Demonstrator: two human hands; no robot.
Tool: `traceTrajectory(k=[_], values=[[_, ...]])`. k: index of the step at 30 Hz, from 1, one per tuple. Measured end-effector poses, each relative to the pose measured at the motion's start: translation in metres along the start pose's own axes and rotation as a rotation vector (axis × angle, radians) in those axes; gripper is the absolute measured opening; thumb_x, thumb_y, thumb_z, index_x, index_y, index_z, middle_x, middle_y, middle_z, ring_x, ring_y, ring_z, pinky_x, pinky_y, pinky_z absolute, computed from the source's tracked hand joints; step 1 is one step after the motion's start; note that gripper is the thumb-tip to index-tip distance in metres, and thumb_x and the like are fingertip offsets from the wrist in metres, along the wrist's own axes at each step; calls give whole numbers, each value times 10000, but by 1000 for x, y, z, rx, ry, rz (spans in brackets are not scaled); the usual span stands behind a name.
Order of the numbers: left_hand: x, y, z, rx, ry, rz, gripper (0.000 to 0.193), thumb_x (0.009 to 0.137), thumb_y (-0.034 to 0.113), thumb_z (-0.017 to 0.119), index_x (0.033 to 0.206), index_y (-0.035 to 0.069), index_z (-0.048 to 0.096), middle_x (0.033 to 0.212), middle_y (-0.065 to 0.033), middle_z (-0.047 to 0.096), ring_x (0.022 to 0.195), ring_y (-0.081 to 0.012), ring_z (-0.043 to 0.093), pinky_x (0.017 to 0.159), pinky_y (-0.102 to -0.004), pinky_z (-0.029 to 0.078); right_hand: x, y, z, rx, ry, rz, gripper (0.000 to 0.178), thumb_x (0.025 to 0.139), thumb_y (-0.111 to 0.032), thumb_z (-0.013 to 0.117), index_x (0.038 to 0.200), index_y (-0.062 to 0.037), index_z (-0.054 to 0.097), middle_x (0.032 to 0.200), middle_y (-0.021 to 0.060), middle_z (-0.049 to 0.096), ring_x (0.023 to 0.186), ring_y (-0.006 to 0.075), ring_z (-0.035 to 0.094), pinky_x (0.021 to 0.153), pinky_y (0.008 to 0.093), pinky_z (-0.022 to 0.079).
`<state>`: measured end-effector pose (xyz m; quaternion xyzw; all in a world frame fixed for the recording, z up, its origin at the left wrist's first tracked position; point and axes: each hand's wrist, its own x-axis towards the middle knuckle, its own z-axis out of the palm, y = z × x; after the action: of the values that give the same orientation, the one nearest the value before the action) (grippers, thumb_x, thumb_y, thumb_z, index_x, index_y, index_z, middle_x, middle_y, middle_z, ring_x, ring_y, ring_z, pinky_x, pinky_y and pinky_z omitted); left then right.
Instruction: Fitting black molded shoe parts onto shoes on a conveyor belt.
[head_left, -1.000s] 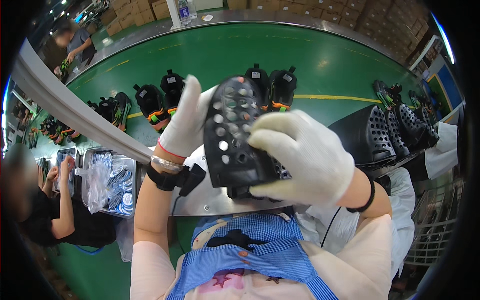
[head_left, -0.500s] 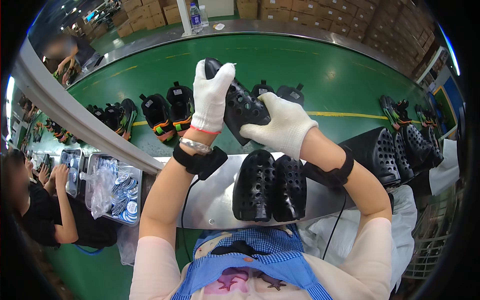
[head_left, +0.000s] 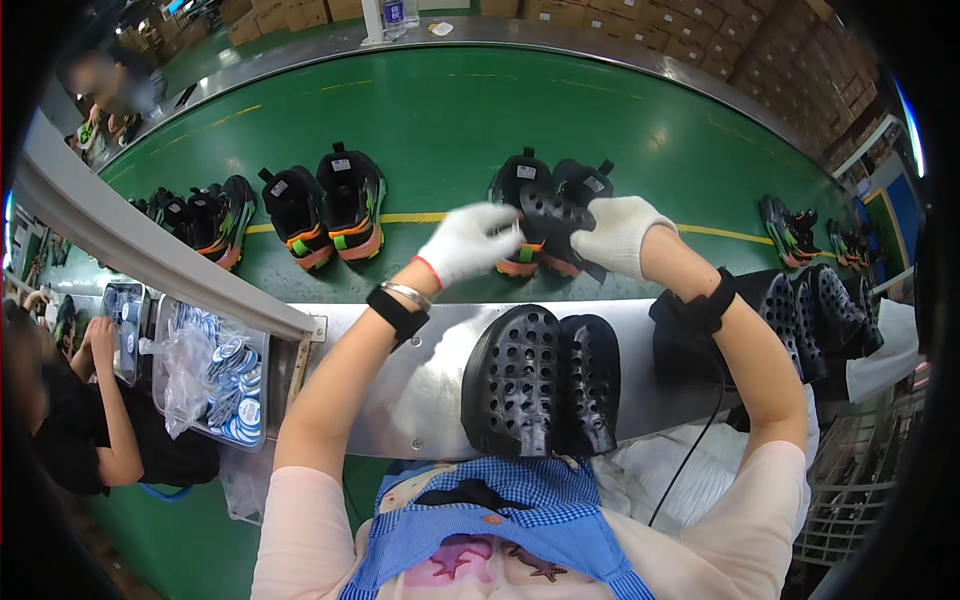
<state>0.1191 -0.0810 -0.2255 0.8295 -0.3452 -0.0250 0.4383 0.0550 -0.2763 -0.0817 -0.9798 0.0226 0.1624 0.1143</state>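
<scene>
In my gloved right hand is a black perforated plastic shoe insert, gripped at its near right end. It overlaps a pair of black sneakers with orange and green trim; the left sneaker and right sneaker stick out beyond it. How the insert meets the shoes cannot be made out. My gloved left hand is just left of that pair, slightly blurred, thumb and fingers apart and holding nothing. Nearer me, two more black perforated inserts lie side by side on the metal ledge.
Another sneaker pair stands to the left on the green surface, with more shoes beyond. Several black inserts are bunched at right. A metal tray of blue-and-white round pieces is at left, beside a seated person. A white post slants nearby.
My left hand has let go of the insert and moved down. My right hand has brought the insert right and lower, over the sneakers. The view has shifted slightly.
</scene>
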Motion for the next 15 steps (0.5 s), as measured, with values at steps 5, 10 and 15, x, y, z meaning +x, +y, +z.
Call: traceTrajectory(k=[5, 10, 15], values=[[5, -18, 31, 357, -129, 129, 295, 800, 278, 672, 983, 47, 663, 986, -158, 639, 980, -330, 613, 829, -418, 515, 49, 8, 17, -70, -192, -43, 438, 724, -340, 554, 854, 54, 694, 833, 249, 675, 779, 355, 671, 712, 373, 521], [4, -2, 40, 400, -108, 128, 238, 770, 271, 688, 873, 61, 648, 869, -115, 639, 921, -311, 601, 782, -418, 523, 88, -10, 17, -142, -163, -30, 412, 695, -300, 560, 867, 48, 697, 839, 280, 660, 801, 359, 679, 710, 394, 525], [-2, -8, 30, 311, -112, -2, 265, 806, 261, 651, 978, 59, 663, 939, -132, 622, 965, -304, 586, 818, -403, 501, 102, -39, 38, -340, -185, -58, 357, 785, -236, 552, 1037, -31, 698, 1056, 218, 671, 992, 384, 655, 829, 413, 526]])
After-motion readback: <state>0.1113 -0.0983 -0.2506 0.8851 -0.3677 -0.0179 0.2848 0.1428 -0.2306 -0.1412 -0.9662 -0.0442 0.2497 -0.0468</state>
